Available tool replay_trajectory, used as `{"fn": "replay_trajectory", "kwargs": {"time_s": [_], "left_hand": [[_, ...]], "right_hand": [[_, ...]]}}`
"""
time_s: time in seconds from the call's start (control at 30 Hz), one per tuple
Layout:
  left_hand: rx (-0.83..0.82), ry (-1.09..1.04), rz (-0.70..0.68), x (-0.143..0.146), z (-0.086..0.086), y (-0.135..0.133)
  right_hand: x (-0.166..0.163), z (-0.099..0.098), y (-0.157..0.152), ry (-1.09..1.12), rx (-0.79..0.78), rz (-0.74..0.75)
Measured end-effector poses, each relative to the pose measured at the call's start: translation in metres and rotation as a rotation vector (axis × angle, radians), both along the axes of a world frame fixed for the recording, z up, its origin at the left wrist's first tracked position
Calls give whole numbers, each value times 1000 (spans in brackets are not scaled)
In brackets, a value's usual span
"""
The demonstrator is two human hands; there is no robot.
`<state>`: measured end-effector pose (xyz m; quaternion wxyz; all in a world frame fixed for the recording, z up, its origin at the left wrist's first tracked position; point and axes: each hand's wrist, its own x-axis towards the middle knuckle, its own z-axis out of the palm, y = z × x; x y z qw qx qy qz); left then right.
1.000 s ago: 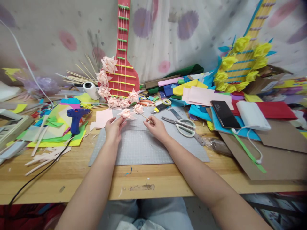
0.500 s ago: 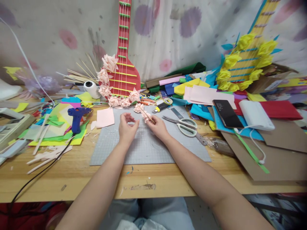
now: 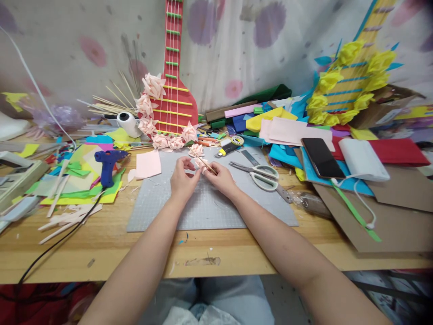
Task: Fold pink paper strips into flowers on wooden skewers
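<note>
My right hand [image 3: 221,179] is closed around a thin wooden stick [image 3: 207,164], which slants up to the left. Against that hand's fingertips is a pale pink paper flower [image 3: 200,163]. My left hand [image 3: 184,181] has its fingers curled in, thumb and fingertips at the flower's left side; its exact grip is partly hidden. Just beyond lies another pink paper flower [image 3: 195,150]. Both hands are over a grey cutting mat [image 3: 213,212]. Behind them stands a red lute-shaped model [image 3: 179,104], with pink flowers along its left and lower edge.
A blue glue gun [image 3: 108,167] and pink paper square [image 3: 148,164] are to the left. Scissors [image 3: 260,174], a utility knife [image 3: 228,149] and a phone [image 3: 322,158] lie to the right. A yellow-flowered model [image 3: 348,85] leans at the back right.
My left hand has moved right, up to the flower by my right hand. My right hand has shifted slightly left with the stick and flower. The view has tilted a little.
</note>
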<state>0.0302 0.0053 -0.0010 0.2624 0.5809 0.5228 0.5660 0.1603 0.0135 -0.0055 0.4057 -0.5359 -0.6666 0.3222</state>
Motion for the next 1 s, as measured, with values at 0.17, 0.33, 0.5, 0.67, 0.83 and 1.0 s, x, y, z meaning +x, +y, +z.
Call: {"fn": "replay_trajectory", "kwargs": {"time_s": [0.17,0.33,0.5,0.67,0.83,1.0], "left_hand": [[-34,-76,-8,1,5,-2],[-47,-79,6,0,5,-1],[-65,8,63,-1,2,-1],[-185,-101,39,0,0,-1],[-321,-443,-16,2,3,2],[-404,-605,-44,1,11,1]], "right_hand": [[0,-1,0,3,12,7],[-1,0,-1,-20,22,23],[-2,-2,-3,-109,73,50],[0,1,-7,-235,133,41],[0,6,-10,-317,181,70],[1,10,-13,-414,230,96]]}}
